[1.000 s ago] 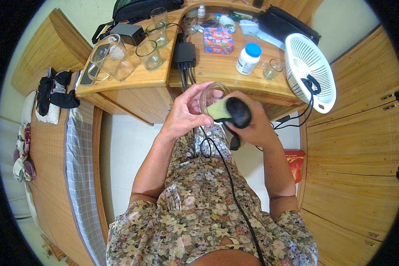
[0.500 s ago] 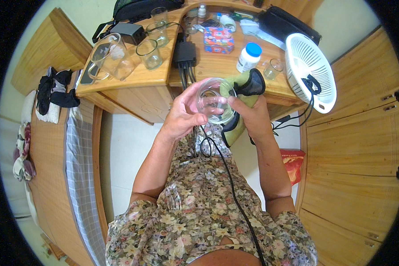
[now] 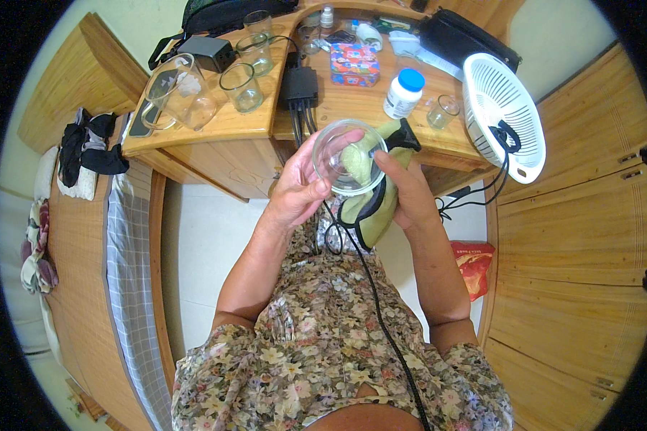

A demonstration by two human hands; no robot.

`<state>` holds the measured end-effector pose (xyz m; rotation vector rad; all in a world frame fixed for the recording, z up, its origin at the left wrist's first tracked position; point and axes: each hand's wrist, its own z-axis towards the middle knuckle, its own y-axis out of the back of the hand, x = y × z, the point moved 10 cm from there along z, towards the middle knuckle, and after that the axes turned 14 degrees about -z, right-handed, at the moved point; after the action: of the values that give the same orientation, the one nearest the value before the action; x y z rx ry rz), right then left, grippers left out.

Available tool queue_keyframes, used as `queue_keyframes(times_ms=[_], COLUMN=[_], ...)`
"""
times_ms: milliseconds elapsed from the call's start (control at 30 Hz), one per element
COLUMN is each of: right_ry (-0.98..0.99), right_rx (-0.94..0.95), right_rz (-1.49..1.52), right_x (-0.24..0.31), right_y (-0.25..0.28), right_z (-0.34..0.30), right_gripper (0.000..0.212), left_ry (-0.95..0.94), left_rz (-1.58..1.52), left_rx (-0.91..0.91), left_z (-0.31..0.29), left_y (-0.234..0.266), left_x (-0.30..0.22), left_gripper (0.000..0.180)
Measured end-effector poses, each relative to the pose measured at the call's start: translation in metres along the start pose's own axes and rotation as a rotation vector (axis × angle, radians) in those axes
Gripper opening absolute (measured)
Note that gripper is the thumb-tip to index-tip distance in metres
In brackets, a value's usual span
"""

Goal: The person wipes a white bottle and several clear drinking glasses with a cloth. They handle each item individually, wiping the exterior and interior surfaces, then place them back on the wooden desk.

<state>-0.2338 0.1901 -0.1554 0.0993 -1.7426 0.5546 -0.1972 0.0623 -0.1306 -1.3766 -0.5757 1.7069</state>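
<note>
A clear drinking glass [image 3: 331, 147] is held in front of me, its round mouth turned up toward my view. My left hand [image 3: 296, 188] grips it from the left, thumb along the near side and fingers behind. In my right hand [image 3: 404, 188] is a green cloth with black edging [image 3: 381, 215], pressed to the glass's right side. Some of the green cloth shows through the glass, seemingly inside or behind it; I cannot tell which. A black cord hangs down below the glass over the floral clothing.
On the desk's left stand a large glass pitcher [image 3: 187, 97] and several glasses, one a tumbler [image 3: 242, 90]. A white bottle with a blue cap [image 3: 404, 93], a patterned box [image 3: 354, 65], a small glass [image 3: 443, 112] and a white colander [image 3: 507, 115] stand farther right. A black adapter [image 3: 300, 87] trails cables.
The glass has shifted slightly left and tilted. My right hand has moved the green cloth lower and closer against it, and green now fills much of the view through the glass.
</note>
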Motion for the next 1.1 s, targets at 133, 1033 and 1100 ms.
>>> queue_keyframes(times_ms=[133, 1033, 1100], right_ry=[-0.033, -0.003, 0.014], right_rx=[0.112, 0.057, -0.029], right_rz=[0.110, -0.047, -0.097], right_x=[-0.001, -0.019, -0.019], right_y=[-0.011, -0.009, -0.002], right_z=[-0.001, 0.005, 0.005], right_gripper=[0.047, 0.039, 0.039], left_ry=[0.005, -0.088, -0.123], left_rz=[-0.018, 0.352, 0.421], left_rx=[-0.015, 0.069, 0.076], left_z=[-0.002, -0.001, -0.002], left_y=[-0.001, -0.004, -0.005], left_x=[0.004, 0.001, -0.002], left_gripper=[0.103, 0.096, 0.096])
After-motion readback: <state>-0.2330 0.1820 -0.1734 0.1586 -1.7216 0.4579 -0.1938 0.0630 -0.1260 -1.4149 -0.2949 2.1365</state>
